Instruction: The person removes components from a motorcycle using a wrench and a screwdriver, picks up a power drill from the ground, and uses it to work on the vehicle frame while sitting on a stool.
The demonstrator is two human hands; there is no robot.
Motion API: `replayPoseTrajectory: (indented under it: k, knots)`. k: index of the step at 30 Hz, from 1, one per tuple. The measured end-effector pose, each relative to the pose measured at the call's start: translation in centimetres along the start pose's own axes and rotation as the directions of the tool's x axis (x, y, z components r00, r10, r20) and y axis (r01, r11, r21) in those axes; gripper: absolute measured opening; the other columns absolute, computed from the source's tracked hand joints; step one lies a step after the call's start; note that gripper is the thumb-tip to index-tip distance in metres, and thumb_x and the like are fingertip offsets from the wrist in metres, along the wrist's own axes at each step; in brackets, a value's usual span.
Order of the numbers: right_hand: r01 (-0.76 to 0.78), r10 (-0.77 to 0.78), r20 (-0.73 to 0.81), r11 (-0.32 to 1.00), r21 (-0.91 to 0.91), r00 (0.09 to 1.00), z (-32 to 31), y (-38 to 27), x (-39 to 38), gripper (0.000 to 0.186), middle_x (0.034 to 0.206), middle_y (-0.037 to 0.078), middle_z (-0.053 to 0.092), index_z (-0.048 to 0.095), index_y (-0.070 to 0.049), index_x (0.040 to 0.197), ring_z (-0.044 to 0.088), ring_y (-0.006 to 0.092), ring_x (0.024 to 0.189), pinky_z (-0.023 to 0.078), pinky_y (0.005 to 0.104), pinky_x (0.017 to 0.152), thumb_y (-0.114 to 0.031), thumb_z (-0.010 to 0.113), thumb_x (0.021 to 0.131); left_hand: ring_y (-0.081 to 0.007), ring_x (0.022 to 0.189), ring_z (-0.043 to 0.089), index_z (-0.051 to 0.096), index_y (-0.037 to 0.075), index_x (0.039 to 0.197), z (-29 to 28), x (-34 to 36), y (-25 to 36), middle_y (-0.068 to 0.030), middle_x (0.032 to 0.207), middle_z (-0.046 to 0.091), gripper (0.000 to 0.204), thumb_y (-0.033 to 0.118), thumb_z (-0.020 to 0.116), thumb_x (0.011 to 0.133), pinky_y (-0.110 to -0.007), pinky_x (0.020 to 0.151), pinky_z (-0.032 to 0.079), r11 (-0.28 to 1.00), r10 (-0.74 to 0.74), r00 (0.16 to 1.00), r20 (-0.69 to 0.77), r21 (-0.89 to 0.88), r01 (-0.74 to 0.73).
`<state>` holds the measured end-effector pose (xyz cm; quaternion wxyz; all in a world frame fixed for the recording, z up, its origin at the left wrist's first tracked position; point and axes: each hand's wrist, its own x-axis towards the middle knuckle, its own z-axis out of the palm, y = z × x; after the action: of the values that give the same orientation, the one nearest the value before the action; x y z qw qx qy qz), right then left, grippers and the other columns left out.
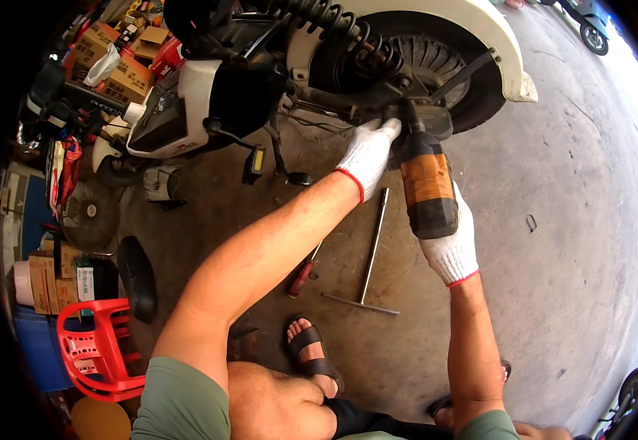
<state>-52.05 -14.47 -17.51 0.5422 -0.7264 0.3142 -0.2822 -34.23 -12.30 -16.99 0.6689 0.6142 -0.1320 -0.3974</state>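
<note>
My right hand (452,246), in a white knit glove with a red cuff, is closed round the handle of an orange-and-black impact wrench (427,177). Its fingers are mostly behind the tool. The wrench's nose points at the axle area of a scooter's wheel (436,62), where the exact contact is hidden. Beside that nose, my left hand (372,150), gloved alike, has its fingers closed at a dark part below the wheel hub; what they grip does not show clearly. A coil shock absorber (352,33) and a white fender (506,44) belong to the scooter (194,103).
On the concrete floor lie a long T-handle wrench (372,253) and a red-handled screwdriver (303,277). A red plastic stool (103,352), a fan (90,211) and cardboard boxes (125,77) crowd the left. A blue scooter (590,26) stands far right.
</note>
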Motion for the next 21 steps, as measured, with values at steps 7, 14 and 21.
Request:
replayPoseTrajectory:
  k: [7, 14, 21]
  knots:
    - [-0.139, 0.139, 0.024, 0.990, -0.003, 0.990, -1.4, 2.8, -3.6, 0.034, 0.104, 0.007, 0.061, 0.058, -0.002, 0.114, 0.058, 0.0176, 0.094, 0.048, 0.0323, 0.083, -0.006, 0.066, 0.081, -0.0237, 0.113, 0.055, 0.050, -0.006, 0.130, -1.1, -0.1, 0.0, -0.0173, 0.120, 0.062, 0.056, 0.032, 0.061, 0.091, -0.036, 0.099, 0.040, 0.945, 0.174, 0.981, -0.079, 0.294, -0.144]
    - [-0.054, -0.024, -0.231, 0.944, -0.325, 0.973, -3.9, 8.9, -5.5, 0.034, 0.106, 0.013, 0.064, 0.059, -0.002, 0.116, 0.061, 0.0270, 0.098, 0.048, 0.0378, 0.086, -0.018, 0.065, 0.086, -0.0173, 0.075, 0.066, 0.055, 0.003, 0.107, -5.9, -0.4, -3.2, -0.0084, 0.090, 0.066, 0.025, 0.026, 0.051, 0.099, -0.030, 0.066, 0.053, 0.899, -0.069, 0.978, 0.196, 0.438, -0.025]
    - [0.118, -0.296, -0.318, 0.870, -0.478, 0.901, -3.4, 9.2, -6.0, 0.061, 0.131, 0.012, 0.047, 0.046, -0.005, 0.136, 0.045, 0.0264, 0.121, 0.037, 0.0362, 0.101, 0.000, 0.060, 0.078, -0.0334, 0.093, 0.066, 0.063, 0.002, 0.101, -13.6, -6.9, -12.4, -0.0177, 0.103, 0.068, 0.036, 0.035, 0.053, 0.091, -0.043, 0.084, 0.050, 0.029, -0.390, 0.881, 0.269, 0.960, -0.280]
